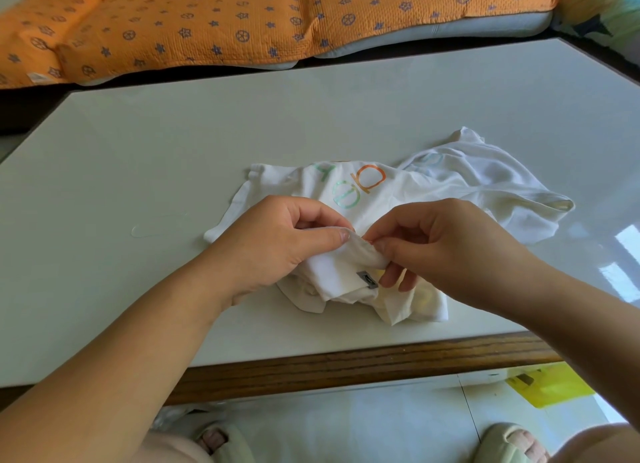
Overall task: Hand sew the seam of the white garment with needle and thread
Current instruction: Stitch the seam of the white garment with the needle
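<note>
A white garment point(450, 185) with coloured letters lies crumpled on the pale table point(173, 151), near its front edge. My left hand point(277, 241) grips a raised fold of its seam, thumb on top. My right hand point(440, 244) pinches something very thin at that same fold, thumb and forefinger touching the cloth right beside my left thumb. The needle is too small to make out between those fingers. A loop of pale thread point(152, 228) lies on the table left of the garment. A grey label point(367, 279) shows on the garment below the fold.
The table's wooden front edge point(346, 365) runs below the garment. An orange patterned quilt point(242, 19) covers a couch behind the table. A yellow object point(550, 386) lies on the floor at the right. My feet in slippers point(221, 442) are under the table edge.
</note>
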